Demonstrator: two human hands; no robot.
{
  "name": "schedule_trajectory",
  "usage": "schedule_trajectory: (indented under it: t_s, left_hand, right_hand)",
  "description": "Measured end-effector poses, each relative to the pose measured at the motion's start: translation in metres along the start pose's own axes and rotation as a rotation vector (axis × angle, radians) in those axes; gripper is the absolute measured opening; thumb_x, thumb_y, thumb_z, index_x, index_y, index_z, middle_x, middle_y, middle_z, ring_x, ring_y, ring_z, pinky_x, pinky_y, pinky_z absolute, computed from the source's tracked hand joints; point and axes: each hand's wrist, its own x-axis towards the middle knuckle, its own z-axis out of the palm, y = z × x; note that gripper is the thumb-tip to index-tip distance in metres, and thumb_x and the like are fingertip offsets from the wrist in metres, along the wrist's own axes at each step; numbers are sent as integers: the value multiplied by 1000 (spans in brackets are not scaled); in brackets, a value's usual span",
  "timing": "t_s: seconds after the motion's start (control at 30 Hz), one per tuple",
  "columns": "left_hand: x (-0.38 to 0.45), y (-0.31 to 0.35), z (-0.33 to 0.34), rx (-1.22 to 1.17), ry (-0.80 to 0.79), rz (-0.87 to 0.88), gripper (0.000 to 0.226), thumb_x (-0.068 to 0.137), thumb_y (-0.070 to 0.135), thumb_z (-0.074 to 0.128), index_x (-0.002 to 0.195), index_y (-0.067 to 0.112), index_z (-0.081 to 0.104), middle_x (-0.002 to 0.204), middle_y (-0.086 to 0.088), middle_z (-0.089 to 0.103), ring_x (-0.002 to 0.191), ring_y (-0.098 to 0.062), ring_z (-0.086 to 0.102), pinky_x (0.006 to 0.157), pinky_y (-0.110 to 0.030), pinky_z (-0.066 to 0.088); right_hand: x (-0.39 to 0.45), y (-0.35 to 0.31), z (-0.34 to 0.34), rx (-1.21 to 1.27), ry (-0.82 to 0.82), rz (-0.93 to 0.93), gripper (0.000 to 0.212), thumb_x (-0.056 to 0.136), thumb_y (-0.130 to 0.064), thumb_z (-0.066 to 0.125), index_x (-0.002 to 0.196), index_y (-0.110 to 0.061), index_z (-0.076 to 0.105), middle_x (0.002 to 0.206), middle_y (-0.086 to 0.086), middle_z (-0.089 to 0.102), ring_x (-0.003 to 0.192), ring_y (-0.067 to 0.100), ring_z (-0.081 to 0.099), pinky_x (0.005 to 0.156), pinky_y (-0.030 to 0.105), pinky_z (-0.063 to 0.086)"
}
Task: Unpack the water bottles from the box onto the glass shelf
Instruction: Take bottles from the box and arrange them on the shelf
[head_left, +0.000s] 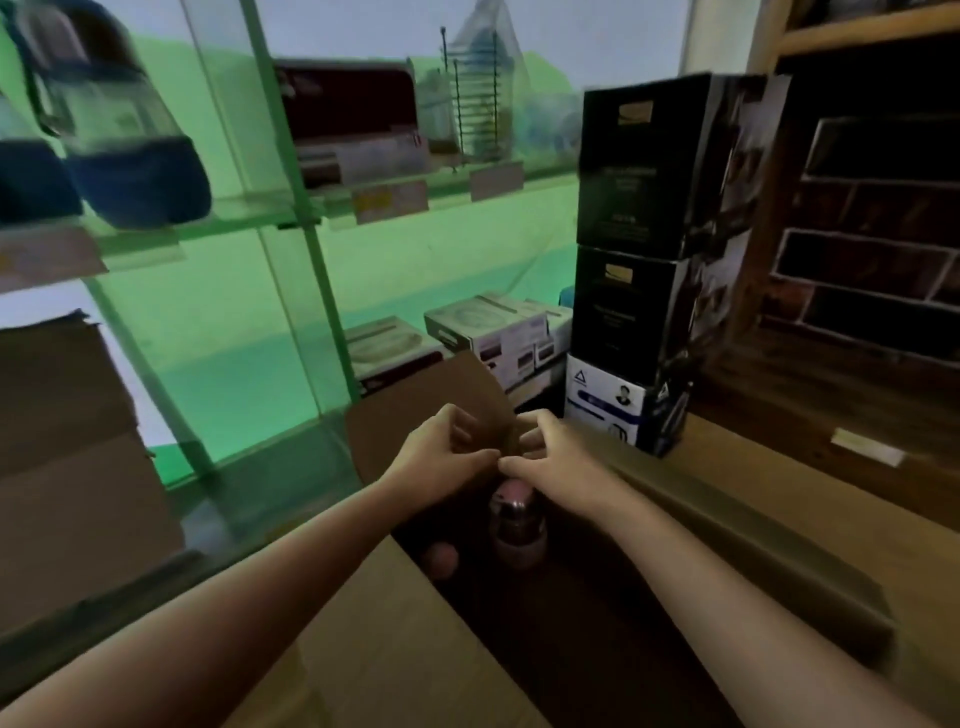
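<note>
Two hands (501, 454) above one upright pink bottle (517, 525), cap upward, in box (384, 623).

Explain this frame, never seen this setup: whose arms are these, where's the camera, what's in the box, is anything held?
There is no robot here. A person wears one wide-angle camera on the head, looking forward and down, so the two bare arms enter from the bottom of the picture.

The left hand and right hand meet fingertip to fingertip over an open cardboard box. The image is blurred; they seem to pinch something small between them, but I cannot tell what.

Just below the hands, a pinkish water bottle stands inside the box.

To the left is a green-tinted glass shelf carrying blue bottles. To the right stands a stack of black boxes.
</note>
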Motion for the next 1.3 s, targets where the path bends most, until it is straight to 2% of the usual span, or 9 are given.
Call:
schedule_trajectory:
  t_s: [0.1,0.23,0.47,0.67,0.83,0.93,1.07,1.17,1.3]
  left_hand:
    - [10,-13,27,58,-78,-54,44,80,32,70,116,14,52,109,-1,60,104,-16,58,84,-26,45]
    - [29,-28,57,107,-153,-111,48,82,37,67,121,13,50,119,-4,57,103,-14,54,79,-23,38]
    - [58,-56,101,88,-198,-275,57,83,34,65,130,10,43,131,-10,51,117,-24,52,88,-29,43]
    - [67,-71,114,-105,-238,-412,65,86,24,62,141,10,32,139,-12,47,125,-27,49,99,-33,43]
    - [63,-70,115,-261,-313,-500,59,91,24,55,143,18,27,135,-7,49,109,-23,54,73,-29,48]
    - [61,-70,115,-298,-299,-508,59,91,18,53,144,17,26,132,-9,50,97,-18,52,63,-22,46]
    - [59,-67,113,-367,-302,-539,62,88,10,57,143,15,28,120,-8,52,99,-21,57,79,-35,54]
    - [56,-64,111,-366,-344,-524,70,85,2,58,145,14,27,120,-9,53,105,-21,57,93,-38,52]
    - [47,-53,104,-341,-357,-434,61,87,-5,46,143,11,31,131,-10,49,110,-21,53,94,-35,48]
  right_hand:
    - [12,30,2,4,-21,61,64,84,-30,66,140,-20,35,133,5,49,119,18,50,89,26,42]
    - [33,65,10,0,-56,140,66,85,-29,66,141,-18,33,137,7,46,124,20,48,92,25,40]
    - [69,111,30,-40,-99,246,68,85,-29,66,142,-16,33,141,7,45,126,22,47,100,33,42]
    - [87,129,50,-37,-113,250,70,79,-27,72,139,-12,38,138,11,47,125,25,48,101,33,40]
    - [96,140,58,-28,-125,229,71,71,-28,74,135,-17,45,135,10,52,121,27,53,103,44,43]
    - [95,145,65,-104,-110,217,86,69,-32,77,142,-17,35,144,9,41,131,31,42,108,42,37]
    - [85,145,73,-272,-103,217,87,81,-27,69,149,-18,17,150,12,15,134,35,25,110,39,28]
    - [78,140,72,-399,-55,201,71,83,-27,67,141,-16,28,145,13,21,129,34,30,104,39,35]
    - [68,131,63,-325,12,238,70,78,-26,72,134,-14,33,137,12,35,123,31,44,98,41,44]
